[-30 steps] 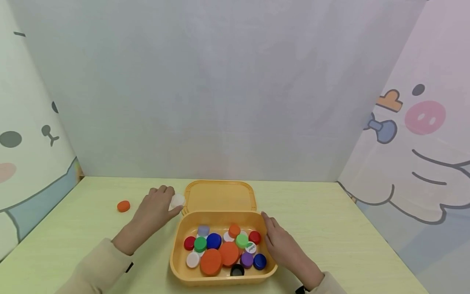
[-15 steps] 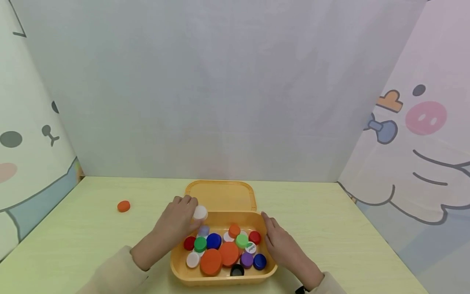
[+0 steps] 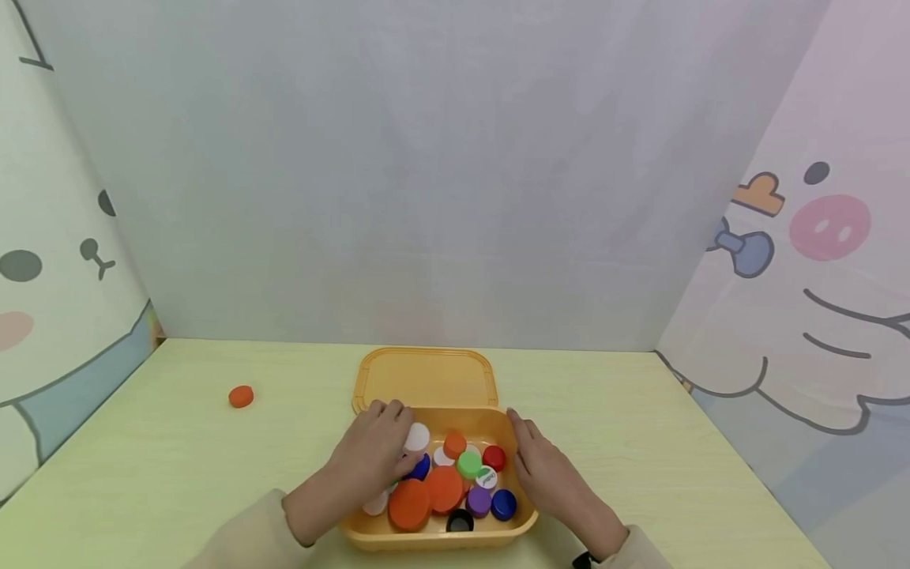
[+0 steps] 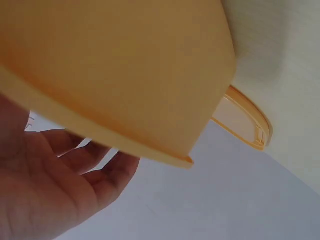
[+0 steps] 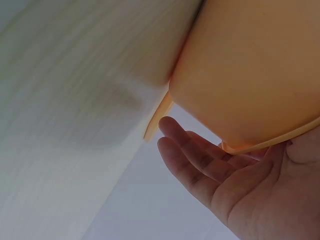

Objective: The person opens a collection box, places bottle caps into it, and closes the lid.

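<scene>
In the head view my left hand (image 3: pixel 373 450) is over the left part of a yellow plastic box (image 3: pixel 441 542), pinching a white bottle cap (image 3: pixel 417 436) between fingers and thumb. The left wrist view shows the left hand (image 4: pixel 65 175) reaching over the rim, the cap hidden by the box wall. At the box's right side my right hand (image 3: pixel 550 474) holds the rim, thumb inside and fingers outside. Inside lie several bottle caps, among them a large orange cap (image 3: pixel 410 504), a purple cap (image 3: pixel 479 500), a light green cap (image 3: pixel 469 464) and a black cap (image 3: pixel 460 521).
A yellow lid (image 3: pixel 426 375) lies flat behind the box. One orange cap (image 3: pixel 241 396) sits alone on the pale table (image 3: pixel 675 458), to the left. A grey curtain (image 3: pixel 426 174) stands behind the table, with cartoon-printed cloths at both sides.
My left hand has carried the white cap rightward and toward me, from beside the lid to over the caps in the box. The right hand stays on the rim.
</scene>
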### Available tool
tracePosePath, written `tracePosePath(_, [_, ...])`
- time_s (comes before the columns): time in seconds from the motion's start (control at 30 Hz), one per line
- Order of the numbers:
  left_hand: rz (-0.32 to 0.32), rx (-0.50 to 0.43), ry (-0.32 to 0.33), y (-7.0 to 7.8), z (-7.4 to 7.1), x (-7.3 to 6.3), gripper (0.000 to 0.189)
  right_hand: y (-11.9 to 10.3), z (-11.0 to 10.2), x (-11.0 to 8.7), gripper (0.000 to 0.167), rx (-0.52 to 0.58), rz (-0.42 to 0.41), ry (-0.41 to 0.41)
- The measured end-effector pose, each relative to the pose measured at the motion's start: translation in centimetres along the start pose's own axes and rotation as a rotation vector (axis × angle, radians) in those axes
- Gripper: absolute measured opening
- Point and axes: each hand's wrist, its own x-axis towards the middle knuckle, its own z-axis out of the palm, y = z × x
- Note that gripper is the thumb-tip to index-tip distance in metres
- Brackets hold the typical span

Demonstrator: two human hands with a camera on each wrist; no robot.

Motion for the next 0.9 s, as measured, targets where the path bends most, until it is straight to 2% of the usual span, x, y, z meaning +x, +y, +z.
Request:
tracePosePath(0.33, [0.028, -0.005, -0.022, 0.7, 1.2, 0.6, 0.047, 0.1, 0.1, 0.0, 0.051, -0.005, 0.01, -0.007])
tracePosePath(0.57, [-0.022, -0.032, -0.113, 1.2, 1.6, 1.0, 0.046, 0.1, 0.0, 0.0, 0.051, -0.002, 0.011, -0.006])
tracePosePath(0.9, [-0.039, -0.028, -0.112, 0.9, 2.0, 0.9, 0.044, 0.0, 0.0, 0.1, 0.051, -0.003, 0.002, 0.004])
